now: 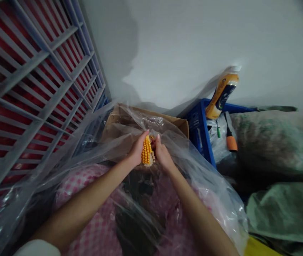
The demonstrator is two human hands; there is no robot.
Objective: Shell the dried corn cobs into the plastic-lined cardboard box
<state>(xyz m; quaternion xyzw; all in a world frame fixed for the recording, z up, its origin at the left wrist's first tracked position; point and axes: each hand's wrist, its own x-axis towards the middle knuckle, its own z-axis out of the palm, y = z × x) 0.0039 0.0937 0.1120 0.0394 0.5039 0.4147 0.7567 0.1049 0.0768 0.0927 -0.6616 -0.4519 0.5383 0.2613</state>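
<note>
A dried corn cob (146, 150) with yellow kernels is held upright, its pale end pointing down toward me. My left hand (139, 146) is closed around its left side, thumb along the top. On the cob's other side my right hand (162, 152) is closed against it, thumb raised and fingers curled. Bare cob shows at the lower right, where kernels are gone. What the right fingertips press is partly hidden. Clear plastic sheeting (199, 170) spreads around and below both hands, over my legs in pink checked cloth (92, 209). A cardboard box (176, 122) stands just behind the hands.
A tall grey-violet slatted crate (56, 83) with red contents rises at the left. To the right, a blue crate (207, 142) holds a yellow bottle (222, 94) and an orange-handled tool (230, 142). A full sack (276, 142) and green cloth (285, 209) lie farther right. A white wall (183, 53) stands behind.
</note>
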